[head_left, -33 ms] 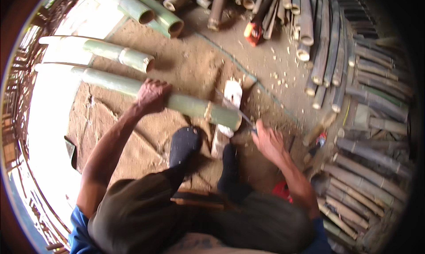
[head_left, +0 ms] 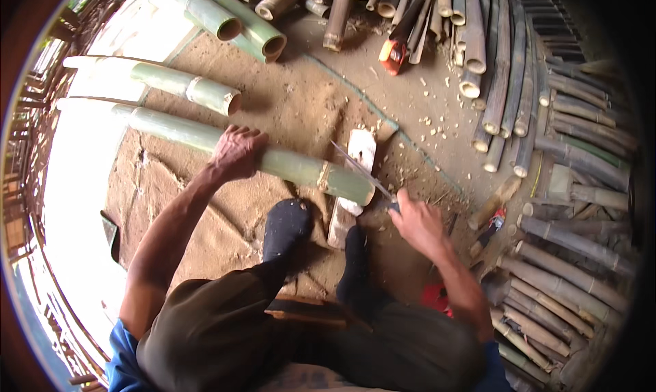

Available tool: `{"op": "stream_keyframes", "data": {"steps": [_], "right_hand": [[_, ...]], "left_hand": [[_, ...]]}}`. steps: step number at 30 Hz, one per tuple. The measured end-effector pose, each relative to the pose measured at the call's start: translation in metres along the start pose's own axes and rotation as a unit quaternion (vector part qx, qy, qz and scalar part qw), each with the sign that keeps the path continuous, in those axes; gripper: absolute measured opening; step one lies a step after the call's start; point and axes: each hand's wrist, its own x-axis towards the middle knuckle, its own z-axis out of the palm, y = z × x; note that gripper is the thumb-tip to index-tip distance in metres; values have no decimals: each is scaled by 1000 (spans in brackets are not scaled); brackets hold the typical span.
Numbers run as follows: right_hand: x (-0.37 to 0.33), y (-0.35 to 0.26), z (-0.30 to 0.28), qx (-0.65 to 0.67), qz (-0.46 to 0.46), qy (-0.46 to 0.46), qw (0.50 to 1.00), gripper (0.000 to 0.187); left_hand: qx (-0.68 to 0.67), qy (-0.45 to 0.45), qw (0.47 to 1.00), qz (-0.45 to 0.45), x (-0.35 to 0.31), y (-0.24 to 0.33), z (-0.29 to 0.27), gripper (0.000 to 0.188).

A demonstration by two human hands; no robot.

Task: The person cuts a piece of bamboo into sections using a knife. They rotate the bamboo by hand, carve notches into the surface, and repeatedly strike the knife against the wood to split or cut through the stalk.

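Observation:
A long green bamboo pole (head_left: 290,165) lies slantwise in front of me, its near-right end over a wooden block (head_left: 339,222) with a white piece (head_left: 362,148) on top. My left hand (head_left: 238,151) grips the pole from above, closed around it. Closed on the dark handle of a long, narrow-bladed hand tool (head_left: 362,170) is my right hand (head_left: 418,221), just right of the pole's cut end. The blade tapers to a point up and left, beyond the pole's far side. Whether it is a knife or a saw cannot be made out, nor whether it touches the bamboo.
Another green pole (head_left: 195,88) lies beyond mine, with thicker ones (head_left: 263,40) farther back. Stacked dry bamboo (head_left: 509,85) lines the back and right. An orange tool (head_left: 392,54) and pale chips (head_left: 430,122) are on the floor. My feet (head_left: 287,225) flank the block on brown sacking (head_left: 212,238).

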Motion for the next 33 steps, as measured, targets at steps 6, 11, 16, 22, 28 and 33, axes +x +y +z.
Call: {"op": "stream_keyframes", "data": {"steps": [6, 11, 16, 22, 28, 33], "right_hand": [[-15, -26, -7, 172, -154, 231, 945, 26], [0, 15, 12, -77, 33, -84, 993, 35], [-3, -50, -40, 137, -100, 143, 975, 32], [-16, 58, 48, -101, 48, -54, 992, 35], [-9, -36, -45, 124, -31, 81, 988, 28], [-11, 13, 19, 65, 9, 7, 998, 30]], "left_hand": [[23, 47, 999, 11, -8, 7, 1, 25], [29, 60, 998, 16, -7, 4, 10, 28], [43, 120, 992, 13, -21, 11, 10, 26], [74, 117, 990, 27, -5, 11, 16, 48], [16, -265, 962, -56, 34, 5, -30, 76], [-28, -112, 993, -1, 17, 2, 4, 58]]}}
